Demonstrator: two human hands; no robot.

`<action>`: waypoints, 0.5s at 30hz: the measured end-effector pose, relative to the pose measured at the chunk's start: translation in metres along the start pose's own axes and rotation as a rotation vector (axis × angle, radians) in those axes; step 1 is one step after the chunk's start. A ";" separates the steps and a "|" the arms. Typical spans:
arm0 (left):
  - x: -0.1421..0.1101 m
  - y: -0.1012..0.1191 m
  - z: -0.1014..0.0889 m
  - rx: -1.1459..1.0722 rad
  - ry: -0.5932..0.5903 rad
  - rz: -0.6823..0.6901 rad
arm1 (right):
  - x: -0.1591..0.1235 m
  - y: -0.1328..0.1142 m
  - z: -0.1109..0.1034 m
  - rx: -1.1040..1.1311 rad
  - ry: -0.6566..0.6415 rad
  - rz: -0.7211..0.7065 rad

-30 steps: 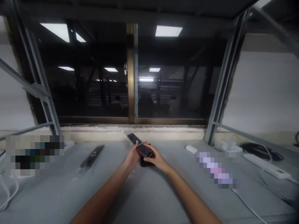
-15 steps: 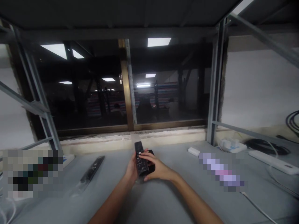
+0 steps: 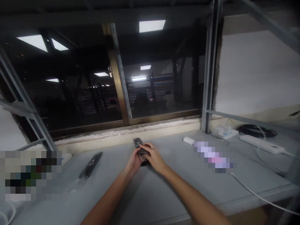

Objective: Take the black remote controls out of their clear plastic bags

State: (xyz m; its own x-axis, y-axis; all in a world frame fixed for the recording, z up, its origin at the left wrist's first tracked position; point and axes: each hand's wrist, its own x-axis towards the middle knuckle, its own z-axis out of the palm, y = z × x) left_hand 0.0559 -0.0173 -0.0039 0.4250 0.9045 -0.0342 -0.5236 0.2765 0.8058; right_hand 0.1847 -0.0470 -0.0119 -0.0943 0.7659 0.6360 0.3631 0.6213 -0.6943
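A black remote control (image 3: 137, 142) with clear film around its lower end is in both my hands near the back of the grey shelf. My left hand (image 3: 134, 161) is closed around its left side and underside. My right hand (image 3: 155, 158) has its fingers bent over the lower part of the remote, gripping there and covering most of its buttons. Just below my hands a dark object (image 3: 144, 163) shows in part; its kind is hidden. To the left, another black remote control in a clear plastic sleeve (image 3: 91, 166) lies on the shelf.
A blurred-out item lies at the left and a blurred purple one (image 3: 213, 156) at the right, a white cable (image 3: 253, 193) trailing from it. White power strips (image 3: 261, 144) and coiled black cable (image 3: 257, 130) sit at the back right. Metal uprights (image 3: 207, 68) flank the window.
The view has turned slightly and tilted. The remote now lies lower in my hands, its top farther away, and my right hand has closed further over it. The dark object beside it is now mostly covered.
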 end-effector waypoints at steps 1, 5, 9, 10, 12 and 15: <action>-0.001 0.001 0.001 0.006 -0.008 -0.013 | 0.001 0.002 0.000 0.019 0.011 0.023; -0.007 0.009 0.003 0.047 0.032 -0.048 | 0.007 0.004 0.002 0.150 -0.028 0.083; -0.006 0.011 0.000 0.063 0.039 -0.045 | 0.007 0.002 0.005 0.108 0.023 0.098; -0.004 0.010 -0.001 0.075 0.026 -0.044 | 0.007 0.003 0.005 0.079 0.038 0.102; -0.002 0.004 -0.002 0.108 -0.003 -0.039 | 0.005 0.005 0.005 0.032 0.071 0.107; 0.001 -0.004 -0.002 0.157 -0.023 -0.035 | 0.003 0.010 0.004 -0.010 0.125 0.106</action>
State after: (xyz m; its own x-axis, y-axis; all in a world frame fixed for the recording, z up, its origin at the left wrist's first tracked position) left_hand 0.0572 -0.0169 -0.0083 0.4587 0.8871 -0.0518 -0.3874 0.2521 0.8868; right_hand 0.1843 -0.0374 -0.0186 0.0605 0.8003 0.5965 0.3744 0.5358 -0.7568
